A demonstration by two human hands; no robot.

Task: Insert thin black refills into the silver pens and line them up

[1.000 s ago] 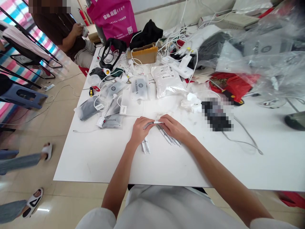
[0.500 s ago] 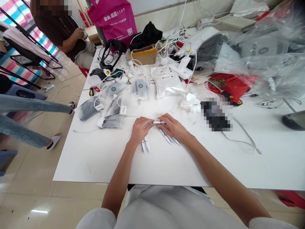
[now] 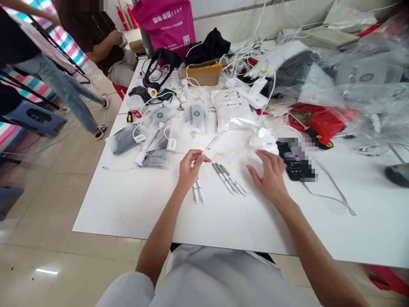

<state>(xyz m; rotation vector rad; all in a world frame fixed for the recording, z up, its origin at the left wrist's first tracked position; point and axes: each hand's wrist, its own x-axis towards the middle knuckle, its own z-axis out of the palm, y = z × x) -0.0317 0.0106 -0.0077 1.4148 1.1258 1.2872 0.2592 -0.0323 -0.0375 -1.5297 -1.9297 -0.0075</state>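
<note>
My left hand (image 3: 191,168) is closed in a pinch, and a slim pen (image 3: 212,142) slants up and right from its fingertips; the pen's near end is hidden by the fingers. My right hand (image 3: 270,174) is open over the table, fingers apart, holding nothing. Between the hands lies a small group of white-and-grey pens (image 3: 228,179) side by side, slanting. Two more pens (image 3: 198,192) lie just below my left hand, their upper ends partly covered by it. To the right of my right hand is a black phone (image 3: 290,160), partly blurred out.
Bagged dark packets (image 3: 155,158), a white parcel (image 3: 233,110) and tangled white cables (image 3: 238,64) crowd the back of the white table (image 3: 128,213). Clear plastic bags (image 3: 367,76) pile up at right. One person sits at far left; another stands by a blue stool (image 3: 36,117).
My right hand has let go of the pen between both hands, moved right and opened. The left hand keeps its pinch. At left, the standing person's legs have shifted.
</note>
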